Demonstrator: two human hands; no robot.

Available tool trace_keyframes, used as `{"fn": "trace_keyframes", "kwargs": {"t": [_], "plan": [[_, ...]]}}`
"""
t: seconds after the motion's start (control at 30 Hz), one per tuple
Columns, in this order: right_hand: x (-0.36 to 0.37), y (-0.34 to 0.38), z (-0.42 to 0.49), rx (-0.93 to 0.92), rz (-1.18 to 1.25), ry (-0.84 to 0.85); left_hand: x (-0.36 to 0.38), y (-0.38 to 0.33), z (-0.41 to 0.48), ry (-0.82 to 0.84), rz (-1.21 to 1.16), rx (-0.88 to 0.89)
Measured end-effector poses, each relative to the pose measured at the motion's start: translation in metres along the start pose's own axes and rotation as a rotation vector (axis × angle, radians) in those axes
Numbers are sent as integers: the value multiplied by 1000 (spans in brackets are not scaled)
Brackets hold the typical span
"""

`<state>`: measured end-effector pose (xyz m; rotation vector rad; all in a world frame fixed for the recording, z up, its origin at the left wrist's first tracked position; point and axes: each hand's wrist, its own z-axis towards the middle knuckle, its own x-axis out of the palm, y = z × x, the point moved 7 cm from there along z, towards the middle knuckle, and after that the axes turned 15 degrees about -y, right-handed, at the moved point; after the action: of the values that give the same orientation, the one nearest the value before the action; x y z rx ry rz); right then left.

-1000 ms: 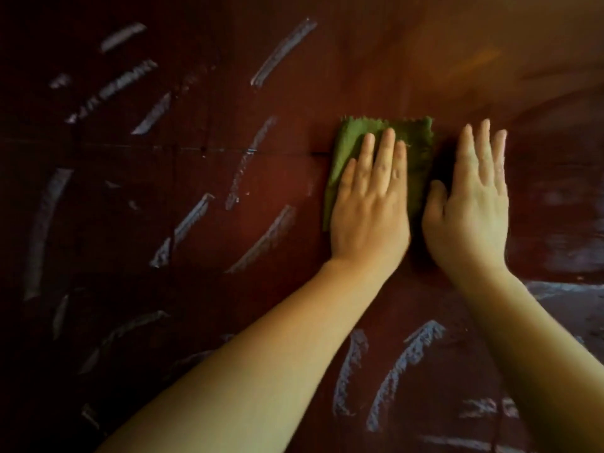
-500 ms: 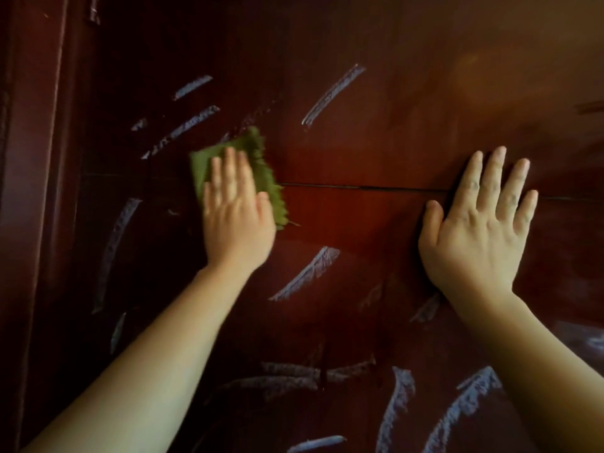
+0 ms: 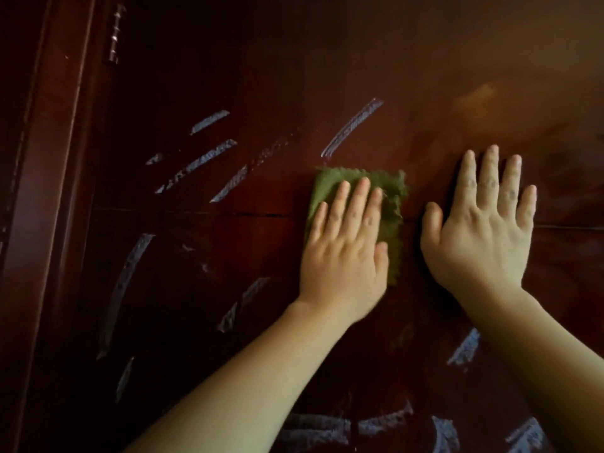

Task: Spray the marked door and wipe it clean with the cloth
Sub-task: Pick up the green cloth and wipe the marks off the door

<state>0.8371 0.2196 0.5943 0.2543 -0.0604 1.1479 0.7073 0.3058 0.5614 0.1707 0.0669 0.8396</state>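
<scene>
A dark red-brown wooden door [image 3: 425, 76] fills the view, streaked with several whitish chalk marks [image 3: 351, 130] on its left half and along the bottom. My left hand [image 3: 343, 256] lies flat with straight fingers on a folded green cloth [image 3: 390, 204], pressing it against the door at mid height. My right hand [image 3: 480, 230] rests flat on the bare door just to the right of the cloth, fingers spread. No spray bottle is in view.
The door frame [image 3: 42, 191] runs down the left edge, with a metal hinge [image 3: 116, 34] at the top left. A thin horizontal seam [image 3: 196, 211] crosses the door at hand height. The upper right of the door shows a glossy patch without marks.
My left hand has slid the cloth back to the right, from the marks at the left to beside my right hand. One streak below the seam is gone. My right hand stays flat.
</scene>
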Motion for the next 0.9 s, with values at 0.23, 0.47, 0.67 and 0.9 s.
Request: {"fn": "trace_keyframes", "kwargs": {"t": [0.23, 0.47, 0.67, 0.9], "plan": [[-1, 19, 60, 64, 49, -98, 6, 10, 116, -37, -25, -72], [19, 18, 67, 152, -26, -50, 11, -5, 137, -54, -50, 150], [24, 83, 73, 65, -2, -8, -5, 100, 139, -79, 6, -64], [47, 171, 60, -62, 42, 7, -30, 269, 86, -42, 99, -317]]}}
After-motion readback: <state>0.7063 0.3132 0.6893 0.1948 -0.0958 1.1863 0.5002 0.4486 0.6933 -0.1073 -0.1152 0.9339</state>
